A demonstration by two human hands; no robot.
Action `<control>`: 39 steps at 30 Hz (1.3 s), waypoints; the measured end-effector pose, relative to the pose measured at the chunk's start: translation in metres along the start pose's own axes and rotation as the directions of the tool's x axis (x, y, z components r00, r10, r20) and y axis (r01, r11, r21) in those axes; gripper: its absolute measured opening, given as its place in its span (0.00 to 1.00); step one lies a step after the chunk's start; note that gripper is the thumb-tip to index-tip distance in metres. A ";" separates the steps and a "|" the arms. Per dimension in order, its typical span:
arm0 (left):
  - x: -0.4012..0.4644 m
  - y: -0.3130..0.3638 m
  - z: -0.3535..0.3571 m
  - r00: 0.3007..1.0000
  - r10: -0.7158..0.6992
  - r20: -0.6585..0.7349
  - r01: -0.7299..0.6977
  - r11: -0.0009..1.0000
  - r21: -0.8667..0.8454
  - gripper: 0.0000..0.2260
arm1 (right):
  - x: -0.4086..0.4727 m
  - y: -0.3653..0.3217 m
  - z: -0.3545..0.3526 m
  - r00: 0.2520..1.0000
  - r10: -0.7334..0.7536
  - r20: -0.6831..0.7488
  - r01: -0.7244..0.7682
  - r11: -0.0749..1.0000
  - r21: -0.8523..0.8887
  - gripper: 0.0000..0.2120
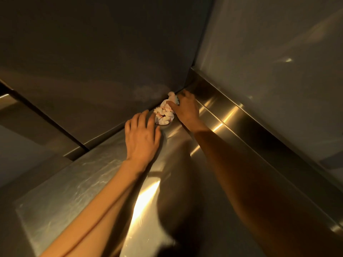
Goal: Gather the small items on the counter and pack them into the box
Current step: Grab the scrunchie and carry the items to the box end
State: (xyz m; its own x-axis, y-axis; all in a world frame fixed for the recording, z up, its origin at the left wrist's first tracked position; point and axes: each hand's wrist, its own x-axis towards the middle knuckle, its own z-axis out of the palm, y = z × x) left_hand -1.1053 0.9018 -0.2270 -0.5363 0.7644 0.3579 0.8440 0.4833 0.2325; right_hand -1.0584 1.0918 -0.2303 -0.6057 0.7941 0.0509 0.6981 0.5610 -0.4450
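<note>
**Both Hands at the Scrunchies in the Counter Corner**

Reaching with both arms across a stainless steel counter point(89, 186) toward its far corner, where two metal wall panels meet.

Lying in that corner: a small cluster of white fabric scrunchies point(164, 115) with faint pink markings, resting on the counter surface and touching the base of the left wall panel point(92, 62). Exact count of scrunchies: cannot tell; at least two gathered rings showing, one nearer and one further back.

Left hand point(141, 136): lying palm down on the counter, fingers straight and slightly spread, fingertips just beside the near-left edge of the cluster. Gripping nothing.

Right hand point(186, 108): coming in from the right, thumb lying across the top of the cluster, remaining fingers curling over its far side. Appearing to pinch the fabric between thumb and fingers; finger ends partly hidden behind the cloth.

Running along the right side: a raised metal ledge point(232, 115) below the right wall panel point(269, 52), catching bright reflections.
</note>
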 end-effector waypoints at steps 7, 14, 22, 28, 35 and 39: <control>-0.004 -0.005 -0.002 0.999 -0.034 -0.002 0.034 0.999 -0.022 0.18 | -0.014 -0.008 0.009 0.995 0.095 0.025 -0.098 0.967 0.237 0.19; -0.011 -0.018 -0.018 0.999 -0.033 -0.035 0.032 0.999 -0.028 0.17 | -0.049 -0.024 0.001 0.997 0.072 -0.035 -0.054 0.927 0.370 0.19; -0.026 -0.019 -0.057 0.997 -0.029 -0.067 0.025 0.998 -0.059 0.17 | -0.118 -0.036 -0.043 0.980 -0.042 -0.197 0.103 0.945 0.310 0.15; -0.062 0.003 -0.087 0.997 0.031 -0.068 -0.038 0.994 -0.104 0.17 | -0.196 -0.032 -0.075 0.964 -0.040 -0.265 0.116 0.954 0.276 0.16; -0.124 0.040 -0.121 0.988 0.143 -0.054 -0.151 0.970 -0.192 0.17 | -0.306 -0.017 -0.113 0.950 0.027 -0.311 0.061 0.961 0.270 0.17; -0.165 0.066 -0.136 0.975 0.220 -0.003 -0.214 0.946 -0.243 0.17 | -0.379 0.000 -0.123 0.940 0.057 -0.337 0.034 0.965 0.259 0.18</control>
State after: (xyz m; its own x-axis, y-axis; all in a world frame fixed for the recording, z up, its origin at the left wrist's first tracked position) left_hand -0.9620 0.7496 -0.1475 -0.3373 0.8510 0.4026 0.9123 0.1900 0.3627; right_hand -0.7824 0.8195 -0.1396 -0.4007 0.8572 0.3234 0.5544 0.5079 -0.6593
